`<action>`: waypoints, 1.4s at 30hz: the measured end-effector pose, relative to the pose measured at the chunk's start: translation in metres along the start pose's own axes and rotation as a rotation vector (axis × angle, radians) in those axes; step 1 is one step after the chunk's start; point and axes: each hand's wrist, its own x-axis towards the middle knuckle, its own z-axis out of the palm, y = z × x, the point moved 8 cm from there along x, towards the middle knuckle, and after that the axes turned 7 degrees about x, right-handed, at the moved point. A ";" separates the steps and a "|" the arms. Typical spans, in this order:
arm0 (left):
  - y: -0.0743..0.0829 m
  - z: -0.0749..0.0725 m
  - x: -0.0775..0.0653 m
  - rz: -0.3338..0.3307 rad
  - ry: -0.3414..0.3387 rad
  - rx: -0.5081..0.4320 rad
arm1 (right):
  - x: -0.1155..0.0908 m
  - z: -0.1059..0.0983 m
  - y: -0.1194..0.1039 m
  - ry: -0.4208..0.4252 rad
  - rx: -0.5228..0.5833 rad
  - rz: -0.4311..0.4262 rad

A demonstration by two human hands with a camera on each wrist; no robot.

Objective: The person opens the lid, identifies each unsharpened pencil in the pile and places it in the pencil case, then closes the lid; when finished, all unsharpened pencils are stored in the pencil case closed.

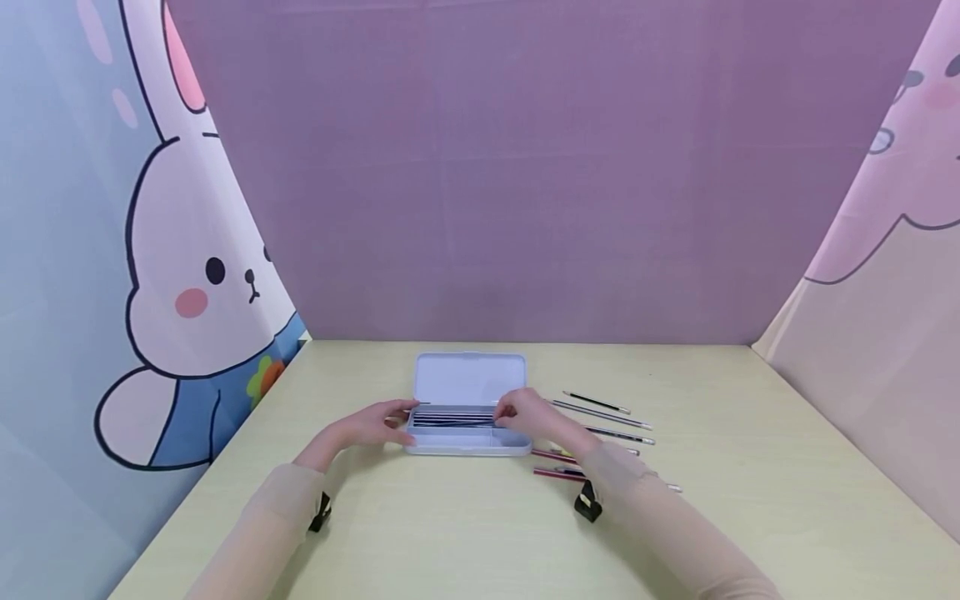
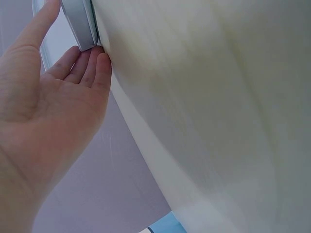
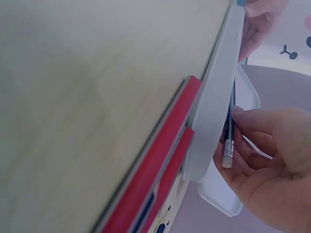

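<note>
A white pencil case [image 1: 468, 452] lies on the table with its lid [image 1: 470, 377] raised at the back. Several dark pencils [image 1: 450, 418] lie lengthwise in its rear compartment. My left hand [image 1: 375, 423] is at the case's left end, fingers extended; in the left wrist view the fingertips [image 2: 90, 68] touch that end. Over the right part of the case, my right hand [image 1: 525, 412] pinches a dark pencil [image 3: 229, 131] between thumb and fingers. Its white eraser end sticks out toward the wrist in the right wrist view, and its far part runs along the case.
Right of the case several loose pencils lie on the table, among them a black pencil [image 1: 596, 402], a grey one [image 1: 603, 414] and red ones [image 3: 155, 160] close to the case's end. My right forearm covers some of them. A purple curtain [image 1: 480, 183] hangs behind the table.
</note>
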 end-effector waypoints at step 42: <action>0.001 0.000 0.000 0.018 0.005 -0.006 | -0.011 -0.019 0.010 0.085 0.100 -0.061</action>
